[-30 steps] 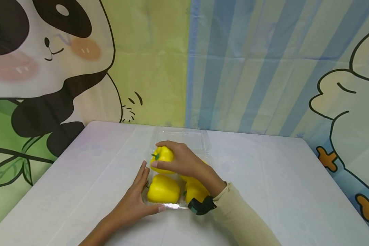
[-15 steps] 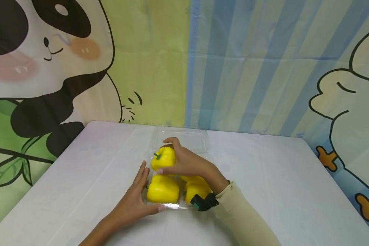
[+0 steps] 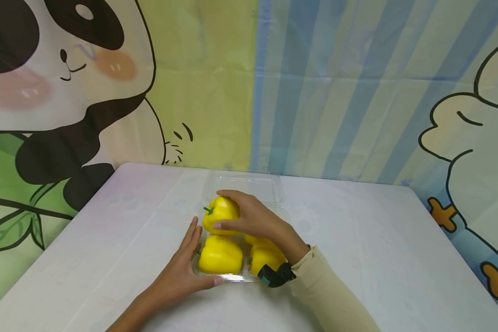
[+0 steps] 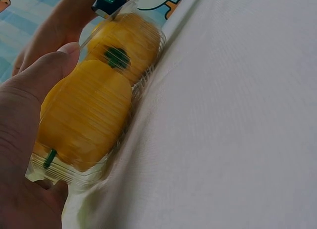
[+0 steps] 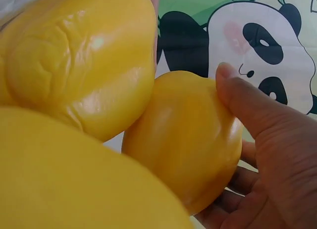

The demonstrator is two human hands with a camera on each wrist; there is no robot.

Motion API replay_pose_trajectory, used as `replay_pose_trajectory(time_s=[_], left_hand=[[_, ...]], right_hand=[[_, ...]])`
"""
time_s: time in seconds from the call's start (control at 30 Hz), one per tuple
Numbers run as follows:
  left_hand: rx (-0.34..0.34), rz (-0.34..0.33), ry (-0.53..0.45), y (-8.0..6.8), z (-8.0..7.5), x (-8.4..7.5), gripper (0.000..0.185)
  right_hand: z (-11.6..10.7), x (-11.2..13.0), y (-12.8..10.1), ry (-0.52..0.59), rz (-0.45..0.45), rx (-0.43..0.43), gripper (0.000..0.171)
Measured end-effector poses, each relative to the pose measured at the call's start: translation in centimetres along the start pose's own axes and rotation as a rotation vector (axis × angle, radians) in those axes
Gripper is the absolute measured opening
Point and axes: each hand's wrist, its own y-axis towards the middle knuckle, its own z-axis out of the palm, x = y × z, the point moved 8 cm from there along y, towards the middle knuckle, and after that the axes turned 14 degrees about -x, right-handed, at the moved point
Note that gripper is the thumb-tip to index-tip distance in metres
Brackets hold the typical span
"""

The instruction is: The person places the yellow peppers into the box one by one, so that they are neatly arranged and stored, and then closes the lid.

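Gripping a yellow pepper (image 3: pixel 221 213) with thumb and curled fingers, the right hand (image 3: pixel 255 219) holds it at the far left corner of a clear tray (image 3: pixel 232 276) in the middle of the table (image 3: pixel 357 249). From the right wrist the thumb (image 5: pixel 247 102) presses the pepper's (image 5: pixel 185 140) side and the fingers wrap beneath it.

Items in the tray: a second pepper (image 3: pixel 220 255) at near left, green stem pointing left; a third pepper (image 3: pixel 264 258) at near right, partly behind the right wrist; a fourth lies mostly hidden under the right hand (only a yellow sliver shows).

Left hand (image 3: pixel 182 272): fingers straight and together, laid flat along the tray's left wall, thumb stretched along the near edge. The left wrist view shows the thumb (image 4: pixel 42 75) against the ribbed plastic, with two peppers behind it.

Tray lid (image 3: pixel 249 184): open, lying flat on the table past the peppers.

Right wrist: black band (image 3: pixel 275 275), beige sleeve (image 3: pixel 328 295).

Backdrop: cartoon panda cloth (image 3: pixel 66 83), blue-striped cloth (image 3: pixel 336 92).
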Motion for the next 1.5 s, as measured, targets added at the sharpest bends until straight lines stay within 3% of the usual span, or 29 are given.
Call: replay_pose_trajectory(time_s=[0.17,0.4,0.63,1.2,1.5], left_hand=[[0.001,0.013,0.012,0.1,0.0,-0.2,0.121],[0.001,0.008,0.027,0.1,0.1,0.0,0.122],[0.005,-0.003,0.028,0.1,0.1,-0.2,0.122],[-0.002,0.006,0.032,0.1,0.0,-0.2,0.121],[-0.001,0.015,0.034,0.1,0.1,-0.2,0.121]], right_hand=[[0.0,-0.3,-0.1,-0.004,0.030,0.012,0.075],[0.3,-0.3,-0.4,-0.053,-0.024,0.065,0.064],[0.3,-0.8,-0.5,-0.023,0.012,0.067,0.060],[0.9,-0.7,-0.8,-0.061,-0.018,0.168,0.062],[1.1,-0.7,-0.8,-0.101,-0.012,0.179,0.063]])
